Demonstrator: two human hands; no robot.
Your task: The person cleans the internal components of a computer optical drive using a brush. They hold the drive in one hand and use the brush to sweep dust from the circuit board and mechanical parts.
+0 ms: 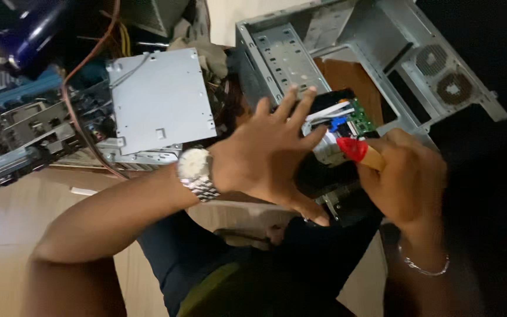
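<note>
Over open metal computer case (pixel 382 35), person works on black drive unit (pixel 324 176) with green circuit board (pixel 360 117) exposed, drive resting at case edge near lap. Step looks like: unscrewing board. Left hand (pixel 265 155) flat, fingers spread, pressing drive steady, gripping nothing. Right hand (pixel 409 179) fisted around screwdriver (pixel 359 152), red-tipped handle, tip hidden. Next move likely needs tip seated square, firm downward pressure. Wristwatch (pixel 196 173) on left wrist.

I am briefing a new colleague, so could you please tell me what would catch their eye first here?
At centre, the left hand, wearing a metal wristwatch, spreads its fingers over a dark drive with a green circuit board. Beside it, the right hand grips a red-tipped tool. Behind stands an open grey computer case.
</note>
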